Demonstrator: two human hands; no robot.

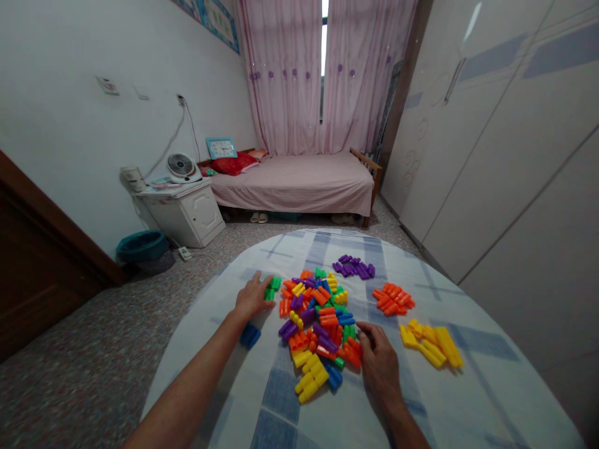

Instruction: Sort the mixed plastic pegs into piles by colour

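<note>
A mixed pile of plastic toy building blocks (pixel 322 315) in orange, purple, yellow, green and blue covers the middle of the round table. My left hand (pixel 253 297) is at the pile's left side, its fingers apart around a few green blocks (pixel 272 287) lying on the cloth. Close to my left forearm are blue blocks (pixel 250 335). On the pile's right edge rests my right hand (pixel 379 358), fingers loosely bent and apart, beside orange blocks (pixel 352 353). I see nothing held in it. Its palm side is partly hidden.
Separate groups of purple blocks (pixel 354 267), orange blocks (pixel 394 299) and yellow blocks (pixel 431 343) lie along the right of the table. A checked cloth (pixel 276 386) covers the tabletop. Beyond stand a bed (pixel 304 181), a white cabinet (pixel 199 212) and a wardrobe (pixel 505 156).
</note>
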